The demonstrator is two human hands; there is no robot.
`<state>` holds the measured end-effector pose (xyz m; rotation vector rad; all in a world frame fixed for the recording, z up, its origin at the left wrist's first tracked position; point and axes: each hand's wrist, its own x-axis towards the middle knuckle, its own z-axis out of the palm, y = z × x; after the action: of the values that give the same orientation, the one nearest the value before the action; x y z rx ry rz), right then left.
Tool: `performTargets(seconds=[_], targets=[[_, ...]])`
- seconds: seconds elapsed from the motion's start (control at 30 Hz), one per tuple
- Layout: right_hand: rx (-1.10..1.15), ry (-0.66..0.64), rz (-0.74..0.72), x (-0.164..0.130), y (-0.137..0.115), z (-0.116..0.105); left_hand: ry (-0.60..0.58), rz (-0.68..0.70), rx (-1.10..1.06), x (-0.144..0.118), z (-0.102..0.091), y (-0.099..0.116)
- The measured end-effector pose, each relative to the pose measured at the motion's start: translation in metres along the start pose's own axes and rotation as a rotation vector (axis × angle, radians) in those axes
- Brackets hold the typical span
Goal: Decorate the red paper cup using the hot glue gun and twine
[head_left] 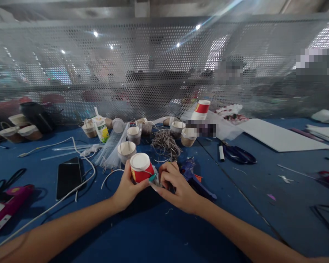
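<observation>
My left hand is closed around a red-and-white paper cup, its white round end facing up. A thin greyish strand crosses the cup's side near the top. My right hand is at the cup's right side, fingers curled and thumb almost touching my left thumb. A small teal bit shows between the two hands, with something pale beside it. What the right fingers pinch is too small and hidden to name. Just behind the cup stands a cord-wrapped cup. A blue glue gun lies right of my right hand.
A tangle of grey-brown cord and clear glue sticks lie behind my hands. Left are a phone, white cable and drink carton. Right are scissors, a marker and white board. Perforated metal screen stands behind.
</observation>
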<state>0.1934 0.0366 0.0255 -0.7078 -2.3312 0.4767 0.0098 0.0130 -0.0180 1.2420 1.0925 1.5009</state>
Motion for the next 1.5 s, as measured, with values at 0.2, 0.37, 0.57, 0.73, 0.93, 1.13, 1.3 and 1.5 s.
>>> performTargets(seconds=[0.2,0.37,0.57,0.73,0.93,1.13,1.3,1.5], targets=[[0.103,0.249,0.003,-0.0003,-0.0012,0.0006,-0.109,-0.026,-0.034,0.0019,0.0028,0.0052],[0.07,0.344,-0.019,0.0002,0.001,0.0035,-0.154,-0.042,-0.041,0.0012,0.0033,0.0048],[0.086,0.408,-0.049,0.0009,0.0047,0.0062,-0.167,-0.04,-0.069,0.0,0.0041,0.0024],[0.087,0.466,-0.081,0.0031,0.0053,0.0046,-0.197,-0.052,-0.073,0.0007,0.0026,0.0004],[0.04,0.482,-0.044,0.0004,0.0074,0.0067,-0.205,-0.044,-0.085,0.001,0.0016,0.0002],[0.144,0.346,0.112,-0.0032,0.0052,0.0061,-0.195,-0.054,-0.092,0.001,0.0024,0.0022],[0.459,0.279,0.287,-0.0022,0.0017,0.007,-0.187,-0.06,-0.063,0.0011,0.0025,0.0033],[1.017,0.156,0.459,0.0019,0.0008,0.0044,-0.172,-0.084,-0.061,0.0016,0.0025,0.0035]])
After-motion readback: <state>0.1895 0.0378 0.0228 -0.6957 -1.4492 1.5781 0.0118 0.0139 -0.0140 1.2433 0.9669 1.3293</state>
